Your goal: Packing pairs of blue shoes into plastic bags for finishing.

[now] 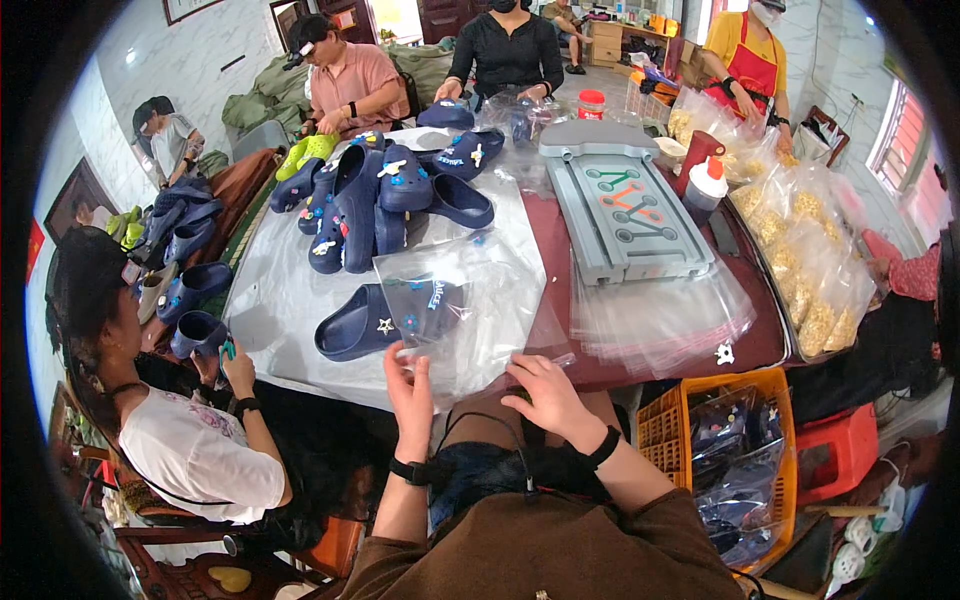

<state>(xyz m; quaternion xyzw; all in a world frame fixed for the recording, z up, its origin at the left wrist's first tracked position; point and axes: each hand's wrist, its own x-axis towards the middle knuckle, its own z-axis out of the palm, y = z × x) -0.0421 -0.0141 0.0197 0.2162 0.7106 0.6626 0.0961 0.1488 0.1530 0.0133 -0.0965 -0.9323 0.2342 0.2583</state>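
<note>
The person's left hand (407,398), thumb and fingers parted, and right hand (546,394), its pinch impossible to tell, flank a clear plastic bag (490,310) overlapping a navy clog (348,326) on the white-covered table (265,300).

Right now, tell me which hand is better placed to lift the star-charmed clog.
Probably the left hand: it is close to the star-charmed clog; the right hand sits farther to the right.
</note>
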